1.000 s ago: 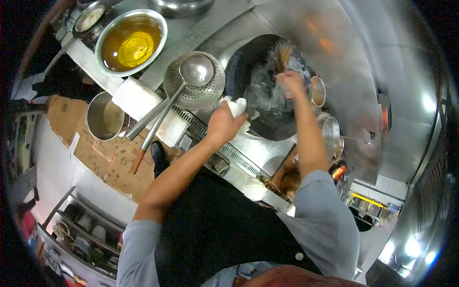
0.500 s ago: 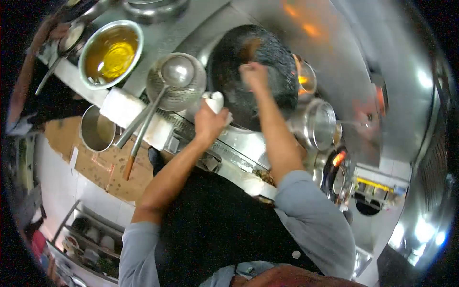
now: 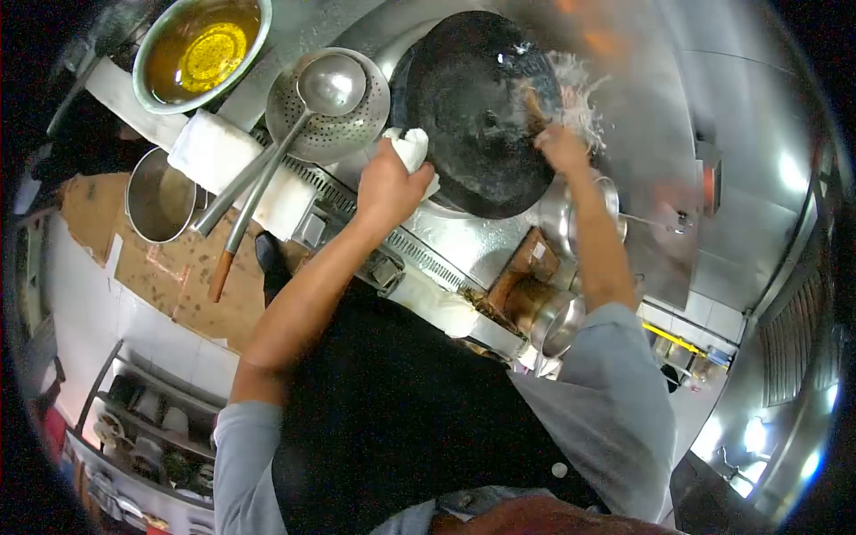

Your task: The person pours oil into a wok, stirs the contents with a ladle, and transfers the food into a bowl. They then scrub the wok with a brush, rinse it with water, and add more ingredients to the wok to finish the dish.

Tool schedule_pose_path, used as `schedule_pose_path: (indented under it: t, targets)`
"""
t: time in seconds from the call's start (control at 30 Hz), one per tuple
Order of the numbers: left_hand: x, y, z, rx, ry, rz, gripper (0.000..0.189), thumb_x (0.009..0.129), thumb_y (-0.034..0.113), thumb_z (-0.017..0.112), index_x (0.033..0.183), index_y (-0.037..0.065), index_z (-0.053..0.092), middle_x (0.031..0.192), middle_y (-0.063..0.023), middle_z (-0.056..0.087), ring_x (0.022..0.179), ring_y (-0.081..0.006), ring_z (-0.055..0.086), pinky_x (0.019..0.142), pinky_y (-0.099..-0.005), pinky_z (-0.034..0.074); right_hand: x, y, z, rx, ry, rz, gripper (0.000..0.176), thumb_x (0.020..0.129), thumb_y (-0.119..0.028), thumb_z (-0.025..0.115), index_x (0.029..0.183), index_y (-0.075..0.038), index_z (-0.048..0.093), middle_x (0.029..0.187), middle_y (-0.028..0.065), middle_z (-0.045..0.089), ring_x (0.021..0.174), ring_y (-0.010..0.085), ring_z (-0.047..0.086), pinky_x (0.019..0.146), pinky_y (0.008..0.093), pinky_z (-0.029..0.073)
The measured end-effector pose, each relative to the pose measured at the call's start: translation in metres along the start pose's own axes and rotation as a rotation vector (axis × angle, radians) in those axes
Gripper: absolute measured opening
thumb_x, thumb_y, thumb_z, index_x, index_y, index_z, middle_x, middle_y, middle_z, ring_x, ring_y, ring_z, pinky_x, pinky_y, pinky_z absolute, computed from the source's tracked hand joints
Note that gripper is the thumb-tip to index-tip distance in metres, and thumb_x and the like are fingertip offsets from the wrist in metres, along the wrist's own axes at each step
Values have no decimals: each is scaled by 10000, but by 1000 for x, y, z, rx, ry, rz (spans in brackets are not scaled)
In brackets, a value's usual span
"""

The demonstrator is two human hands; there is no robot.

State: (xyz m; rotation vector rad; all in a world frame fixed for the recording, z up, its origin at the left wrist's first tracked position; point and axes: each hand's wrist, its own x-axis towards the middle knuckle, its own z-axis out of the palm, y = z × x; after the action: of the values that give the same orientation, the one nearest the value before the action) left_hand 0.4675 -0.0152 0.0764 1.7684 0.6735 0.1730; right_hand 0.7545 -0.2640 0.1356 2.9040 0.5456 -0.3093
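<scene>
My left hand (image 3: pixel 385 185) is closed around a folded white cloth (image 3: pixel 411 148) at the near left edge of a large black wok (image 3: pixel 473 116). The wok is tilted, and its wet inner face shows. Over its right side, my right hand (image 3: pixel 563 150) is closed on a brown brush (image 3: pixel 535 111), partly blurred. Water (image 3: pixel 580 94) sprays off the wok's right rim, beyond that hand. Left of the wok, a steel ladle (image 3: pixel 332 86) rests across a perforated strainer (image 3: pixel 357 134).
A metal bowl of yellow oil (image 3: pixel 210 59) stands at upper left. White folded towels (image 3: pixel 214 153) lie along the counter edge, above a steel pot (image 3: pixel 162 198) and cardboard (image 3: pixel 201 281). Metal pots (image 3: pixel 560 323) stand near my right forearm.
My right hand has moved right, from inside the wok to its right side. The wok has tipped up, and water now flies off its rim. My left hand keeps its hold on the cloth.
</scene>
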Motion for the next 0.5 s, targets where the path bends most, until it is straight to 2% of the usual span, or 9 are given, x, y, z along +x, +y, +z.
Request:
schedule_pose_path:
  t: [0.03,0.1,0.13,0.2,0.27,0.37,0.4,0.43,0.5]
  targets:
    - [-2,4,-1,-14,3,7,627,812,309,742,1182,-130,489,925,-323,684,888,-485,677,801,-529,539,4,35,49,-12,30,-93,406,858,-309,623,1168,-61,707,1145,239,697,1108,391,657,953,482,504]
    - [-1,8,-7,-25,-7,-9,611,814,312,731,1167,-125,493,913,-326,683,879,-487,677,804,-533,539,-73,-4,22,57,-110,-114,438,811,-229,655,1213,-63,700,1148,232,699,1144,396,640,1018,444,479]
    - [1,4,-5,-32,-27,-28,612,813,308,727,1178,-125,499,905,-327,683,875,-487,678,808,-530,542,-82,24,37,103,-103,-202,454,802,-236,691,1236,-102,701,1138,212,707,1164,384,636,1026,430,478]
    - [2,2,-1,-2,-9,-24,620,811,304,726,1188,-130,496,906,-325,684,876,-486,679,809,-528,543,-54,77,38,593,-361,-117,409,826,-237,688,1218,-121,710,1135,199,709,1122,376,657,973,432,510]
    - [3,4,-6,9,-5,-13,650,805,296,722,1219,-144,480,912,-328,685,880,-488,680,815,-525,546,-10,32,-20,-239,-188,-209,320,877,-225,649,1167,-113,722,1119,198,709,1012,380,687,889,447,539]
    - [4,0,-4,31,-22,-43,643,804,291,720,1213,-143,481,906,-330,684,879,-497,677,816,-528,545,87,-2,-33,-252,-105,-269,260,919,-213,592,1116,-114,730,1084,197,709,914,396,694,831,469,544]
    - [3,-2,0,32,-4,-43,629,804,288,722,1203,-138,487,904,-334,682,865,-498,679,800,-535,547,93,-7,-27,-162,42,-340,258,925,-212,579,1106,-107,729,1062,206,707,908,398,691,833,473,541]
    - [-4,-1,3,23,-20,-47,629,804,288,722,1203,-138,487,904,-334,682,865,-498,679,800,-535,547,88,-2,-19,-78,184,-398,257,931,-211,566,1097,-100,728,1040,215,705,902,400,689,835,477,537]
    - [0,6,-4,35,-12,-71,622,805,284,725,1196,-135,487,893,-332,683,839,-494,683,776,-542,550,36,20,15,-226,144,-256,277,882,-207,633,1103,-66,719,1021,219,705,928,398,686,848,477,533]
